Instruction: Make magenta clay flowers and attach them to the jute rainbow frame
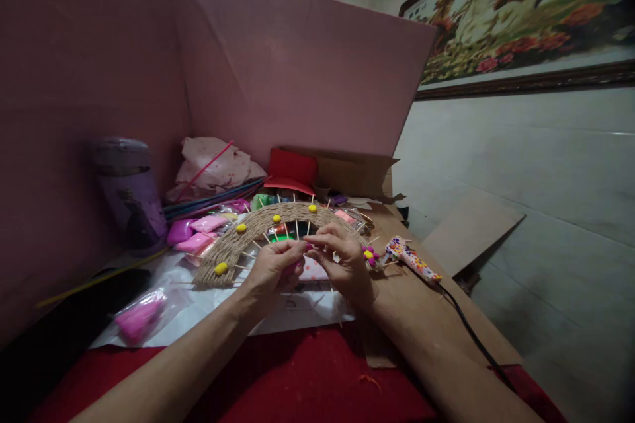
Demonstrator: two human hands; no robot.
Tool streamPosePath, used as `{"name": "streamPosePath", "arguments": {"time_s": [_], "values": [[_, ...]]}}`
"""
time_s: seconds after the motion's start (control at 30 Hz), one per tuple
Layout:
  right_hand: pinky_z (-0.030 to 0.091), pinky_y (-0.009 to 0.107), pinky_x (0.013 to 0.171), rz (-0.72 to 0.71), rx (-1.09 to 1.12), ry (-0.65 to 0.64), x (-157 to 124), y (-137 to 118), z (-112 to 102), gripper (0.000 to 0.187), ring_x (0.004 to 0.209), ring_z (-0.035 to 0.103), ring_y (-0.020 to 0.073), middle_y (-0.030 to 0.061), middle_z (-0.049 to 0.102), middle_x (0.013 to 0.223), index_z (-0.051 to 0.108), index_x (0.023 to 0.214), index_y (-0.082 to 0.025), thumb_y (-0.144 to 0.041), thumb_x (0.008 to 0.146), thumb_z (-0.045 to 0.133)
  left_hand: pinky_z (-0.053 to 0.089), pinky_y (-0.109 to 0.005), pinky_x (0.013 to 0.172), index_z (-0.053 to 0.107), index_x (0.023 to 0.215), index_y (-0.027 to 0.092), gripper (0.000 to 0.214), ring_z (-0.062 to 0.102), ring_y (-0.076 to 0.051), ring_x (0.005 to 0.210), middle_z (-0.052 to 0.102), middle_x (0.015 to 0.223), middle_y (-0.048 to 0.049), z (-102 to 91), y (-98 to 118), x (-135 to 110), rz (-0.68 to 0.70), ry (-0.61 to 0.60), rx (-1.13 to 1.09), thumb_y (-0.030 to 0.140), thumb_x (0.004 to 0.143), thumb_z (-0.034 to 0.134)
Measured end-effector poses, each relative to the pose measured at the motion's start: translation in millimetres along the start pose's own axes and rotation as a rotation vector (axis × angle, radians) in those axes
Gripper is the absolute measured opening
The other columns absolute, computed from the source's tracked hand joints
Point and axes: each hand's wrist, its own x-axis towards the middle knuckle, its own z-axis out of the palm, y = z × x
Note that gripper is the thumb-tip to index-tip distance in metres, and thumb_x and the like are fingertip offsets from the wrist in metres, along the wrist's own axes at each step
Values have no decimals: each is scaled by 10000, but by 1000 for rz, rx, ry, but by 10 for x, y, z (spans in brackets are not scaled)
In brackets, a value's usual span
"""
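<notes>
My left hand (278, 266) and my right hand (343, 263) meet fingertip to fingertip, both closed in a pinch. Between them shows a small bit of magenta clay (308, 247), mostly hidden by the fingers. Just behind my hands lies an arch of wound twine (260, 217) with thin wooden sticks poking out along both edges. Yellow clay dots (241, 228) are spaced along the arch. At its right end sits a magenta clay flower (370, 255) with a yellow centre, close to my right hand.
Bags of pink clay (139, 318) lie at left, near a purple tumbler (129, 195). A patterned glue gun (413, 260) with a black cord rests on cardboard (446, 314) at right. Pink panels (297, 66) stand behind. Red cloth (297, 377) covers the front.
</notes>
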Motion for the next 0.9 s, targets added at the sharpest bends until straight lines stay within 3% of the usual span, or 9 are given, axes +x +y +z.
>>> {"name": "streamPosePath", "arguments": {"time_s": [0.27, 0.4, 0.5, 0.63, 0.8, 0.9], "values": [[430, 252, 557, 9, -21, -8, -8, 6, -1, 109, 689, 519, 127, 26, 546, 797, 681, 888, -221, -190, 819, 602, 182, -165, 365, 528, 659, 137, 389, 290, -26, 364, 408, 452, 62, 15, 3, 0, -26, 4, -99, 494, 682, 681], [434, 251, 553, 14, -52, -3, -13, -10, -19, 108, 665, 514, 123, 25, 553, 792, 673, 899, -214, -198, 820, 602, 218, -143, 383, 596, 754, 115, 237, 357, -30, 419, 467, 518, 36, 16, 12, -2, -57, 8, -201, 323, 704, 697], [437, 251, 543, -12, -61, -60, -25, -7, -18, 116, 655, 514, 123, 30, 555, 799, 672, 909, -212, -202, 819, 600, 256, -141, 398, 621, 799, 105, 174, 385, -31, 444, 490, 566, 23, 9, 12, -3, -46, 27, -223, 237, 704, 685], [433, 250, 540, -66, -65, -148, -39, 1, -3, 99, 644, 513, 121, 34, 574, 797, 672, 882, -202, -189, 809, 606, 278, -152, 392, 625, 856, 97, 217, 377, -34, 421, 490, 555, 27, 0, 6, 0, -13, 0, -210, 245, 707, 679], [429, 250, 545, -26, -78, -5, -20, -27, -22, 83, 660, 524, 123, 30, 585, 791, 662, 865, -194, -194, 825, 589, 256, -156, 369, 604, 897, 101, 263, 386, -50, 414, 524, 567, 11, 5, 17, 9, 22, -5, -165, 305, 739, 656], [422, 248, 544, -2, -88, 13, -8, -36, -26, 78, 656, 518, 120, 25, 584, 776, 663, 851, -189, -196, 828, 589, 232, -159, 354, 601, 881, 103, 268, 344, -50, 384, 480, 494, 32, 1, 15, 17, 36, -9, -133, 323, 738, 655]]}}
